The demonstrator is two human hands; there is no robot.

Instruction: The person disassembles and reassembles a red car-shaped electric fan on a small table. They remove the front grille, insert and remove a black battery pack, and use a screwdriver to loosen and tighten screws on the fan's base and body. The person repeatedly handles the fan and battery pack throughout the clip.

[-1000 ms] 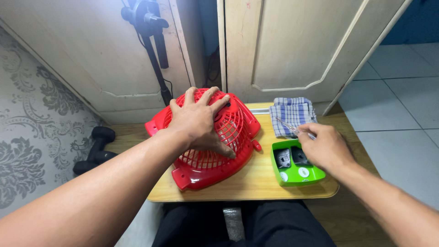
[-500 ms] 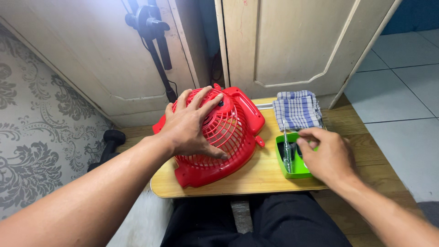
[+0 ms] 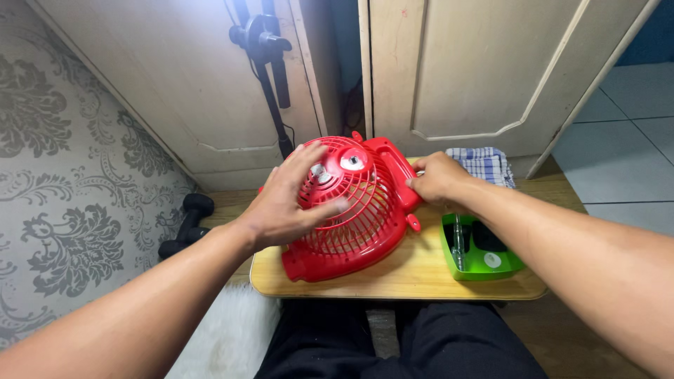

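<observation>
We've got both hands on the red fan (image 3: pixel 354 210): left hand (image 3: pixel 284 203) spread across its grille, right hand (image 3: pixel 434 177) gripping its edge; grille not yet off.

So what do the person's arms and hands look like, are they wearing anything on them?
Nothing at all. Both forearms are bare right down to the bottom of the picture, with no sleeves showing. The left hand and the right hand have no gloves, and no rings, watch or bracelets can be seen. The fingernails are short and plain. Only dark trousers show, lower down.
</observation>
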